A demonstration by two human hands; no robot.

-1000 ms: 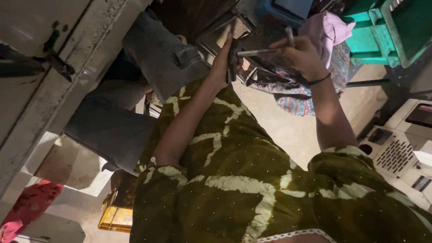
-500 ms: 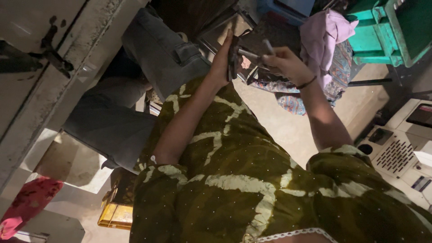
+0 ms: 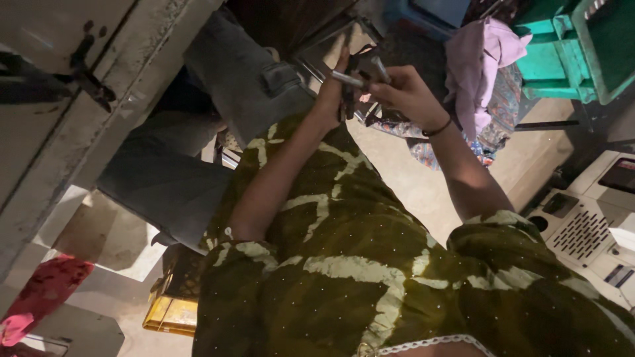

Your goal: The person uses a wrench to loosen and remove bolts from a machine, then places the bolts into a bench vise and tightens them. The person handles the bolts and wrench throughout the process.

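Green plastic crate top right of the head view, contents too dark to tell; a pale lilac cloth hangs just beside its left edge, over a patterned multicolour fabric lying on the beige floor. Blue bin at top centre, cut off by the frame edge. Yellow box low left on the floor, part hidden by the person's olive tie-dye garment; what is in it cannot be told. White machine with a perforated grille at right edge, dark panel on top. Grey folded cloth spreads left of centre under a worn white painted door with a dark metal latch. Red cloth bottom left. Both arms reach up together: left hand closed around a small metal rod, fingers wrapped tight; right hand curled shut on a dark metal tool, a dark band on that wrist. The two hands are touching or nearly so, with the rod and tool between them, held above a flat metal tray that sits near the top centre. What kind of tool it is cannot be told in the dim light.
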